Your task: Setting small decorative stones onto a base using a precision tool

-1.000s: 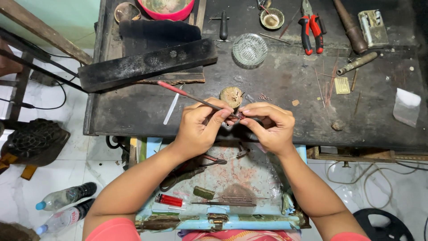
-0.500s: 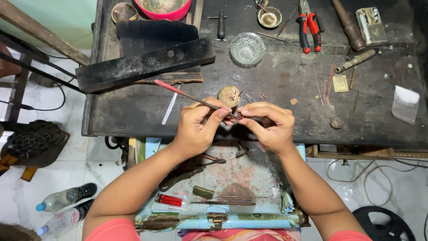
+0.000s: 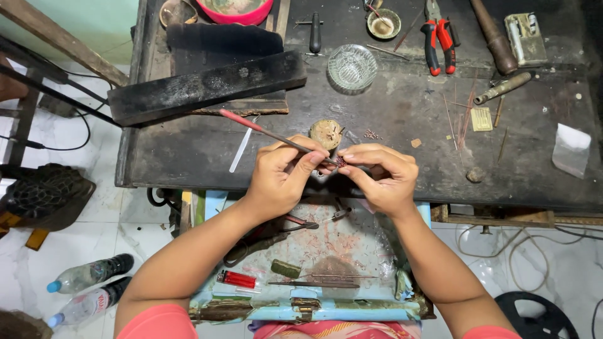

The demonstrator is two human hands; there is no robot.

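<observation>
The left hand (image 3: 282, 176) held a thin red-tipped tool (image 3: 270, 133) between pinched fingers (image 3: 312, 158), its point reaching a small dark reddish piece (image 3: 341, 162). The right hand (image 3: 384, 179) gripped that piece with its fingers closed tight on it, just above the front edge of the dark bench (image 3: 402, 119). A round wooden stub (image 3: 326, 133) stood just behind the hands, and a glass dish (image 3: 352, 66) lay farther back.

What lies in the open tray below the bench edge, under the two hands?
In the tray lie a red lighter, dark pliers, a small greenish block and thin metal rods over reddish dust. The left hand and right hand cover its upper edge.
</observation>
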